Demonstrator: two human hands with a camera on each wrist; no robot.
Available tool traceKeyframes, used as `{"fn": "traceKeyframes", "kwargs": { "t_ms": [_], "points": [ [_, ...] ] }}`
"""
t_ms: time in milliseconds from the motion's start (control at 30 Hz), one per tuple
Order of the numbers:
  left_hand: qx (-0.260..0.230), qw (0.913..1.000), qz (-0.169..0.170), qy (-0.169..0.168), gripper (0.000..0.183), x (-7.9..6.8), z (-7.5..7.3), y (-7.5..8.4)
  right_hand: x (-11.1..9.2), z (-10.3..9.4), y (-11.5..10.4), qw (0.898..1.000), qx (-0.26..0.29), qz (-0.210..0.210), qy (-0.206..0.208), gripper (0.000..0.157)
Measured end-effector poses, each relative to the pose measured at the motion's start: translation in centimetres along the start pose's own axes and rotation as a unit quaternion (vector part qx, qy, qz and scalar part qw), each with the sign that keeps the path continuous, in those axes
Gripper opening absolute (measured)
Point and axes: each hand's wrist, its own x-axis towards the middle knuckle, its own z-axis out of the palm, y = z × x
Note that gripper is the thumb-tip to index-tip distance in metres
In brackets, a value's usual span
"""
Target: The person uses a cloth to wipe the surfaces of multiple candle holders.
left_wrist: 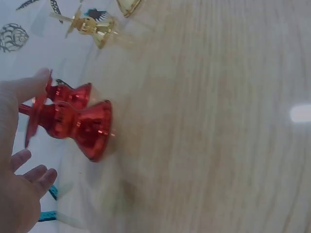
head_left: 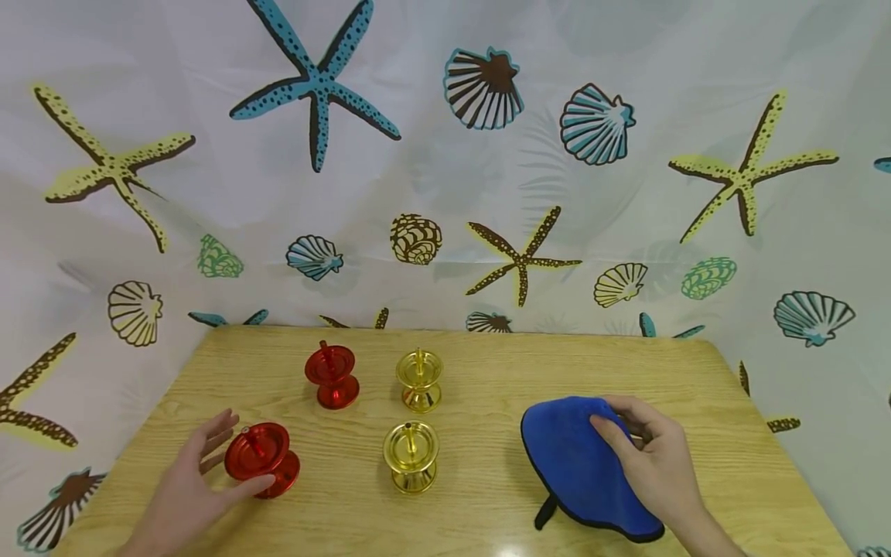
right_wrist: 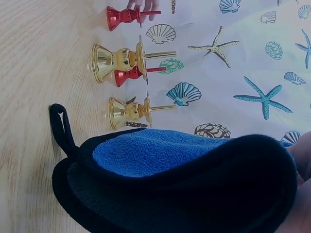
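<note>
On the left, a red metal candle holder (head_left: pixel 259 455) with a dish and a centre spike stands on the table. My left hand (head_left: pixel 198 472) is spread around it, thumb in front and fingers behind. In the left wrist view the thumb (left_wrist: pixel 34 86) meets or overlaps the dish rim, while the other fingers (left_wrist: pixel 36 174) are apart from it. My right hand (head_left: pixel 650 449) pinches the upper edge of a blue terry cloth (head_left: pixel 581 456) between thumb and fingers. The cloth (right_wrist: pixel 146 155) has black edging and a black hanging loop (right_wrist: pixel 60 128), and hangs bent over.
A second red candle holder (head_left: pixel 332 375) stands at the back left. Two gold candle holders, a far one (head_left: pixel 420 379) and a near one (head_left: pixel 411 456), stand upright mid-table. The wooden table (head_left: pixel 480 433) ends at a white curtain (head_left: pixel 390 178) printed with starfish and shells.
</note>
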Motion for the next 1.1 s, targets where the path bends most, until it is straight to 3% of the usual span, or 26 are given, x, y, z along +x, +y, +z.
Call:
{"fn": "traceKeyframes", "kwargs": {
  "t_ms": [100,200,433,533,733,1000,1100],
  "points": [
    [-0.017,0.9987,-0.040,-0.027,0.116,-0.1,0.6,-0.8,0.0,0.0,0.0,1.000,0.000,0.000,-0.001,0.019],
    [-0.008,0.9982,-0.055,-0.024,0.114,-0.2,1.1,-1.4,0.0,0.1,0.0,1.000,0.000,0.001,-0.004,0.019],
    [-0.031,0.9993,-0.011,0.020,0.094,-0.1,2.1,-2.1,0.0,0.1,0.1,1.000,-0.006,0.008,-0.002,0.020],
    [-0.048,0.9985,-0.022,0.017,0.090,0.1,2.2,-2.3,0.0,0.1,0.2,1.000,-0.005,0.006,-0.003,0.020],
    [-0.030,0.9983,-0.049,0.001,0.086,0.3,2.2,-2.3,0.0,0.1,0.1,1.000,-0.004,0.003,-0.005,0.019],
    [-0.053,0.9973,-0.051,-0.002,0.087,0.7,2.2,-1.5,0.0,0.0,0.0,1.000,-0.003,0.000,-0.005,0.020],
    [-0.058,0.9977,-0.036,0.005,0.086,1.0,2.2,-0.9,0.1,-0.1,0.0,1.000,-0.001,-0.001,-0.005,0.020]
  ]
}}
